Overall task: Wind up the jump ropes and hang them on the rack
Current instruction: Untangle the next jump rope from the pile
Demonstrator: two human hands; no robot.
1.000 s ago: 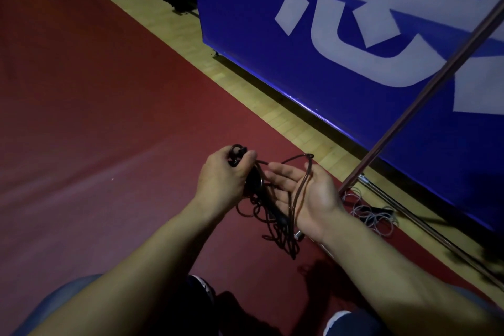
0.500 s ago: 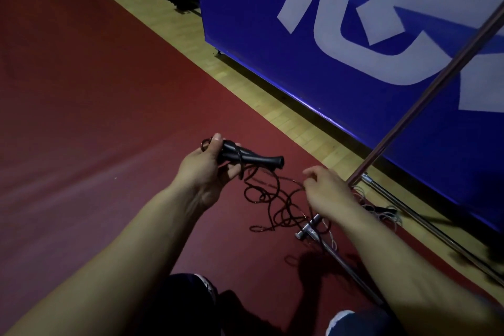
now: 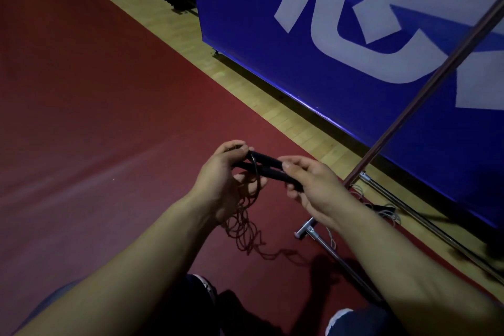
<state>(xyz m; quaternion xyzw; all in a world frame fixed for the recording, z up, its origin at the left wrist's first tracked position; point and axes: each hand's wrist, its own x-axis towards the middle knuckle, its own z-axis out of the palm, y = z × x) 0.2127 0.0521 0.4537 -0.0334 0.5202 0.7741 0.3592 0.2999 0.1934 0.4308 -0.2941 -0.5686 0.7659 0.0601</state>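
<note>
Both your hands hold the jump rope's handles over the red floor.

From the head camera, your left hand (image 3: pixel 222 180) grips one end of the two black handles (image 3: pixel 268 168), fingers curled round them, and your right hand (image 3: pixel 313 188) pinches the other end. The cord (image 3: pixel 245 224) hangs in loose loops from your left hand down toward the floor (image 3: pixel 95 117). The rack (image 3: pixel 425 106) slants up at right, its foot just beside your right wrist, before a blue banner (image 3: pixel 341 76).

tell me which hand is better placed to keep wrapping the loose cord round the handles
Left, probably. The loose cord hangs down right under the left hand, with a loop already round the handles. The right hand grips their far end, steadying them.
</note>
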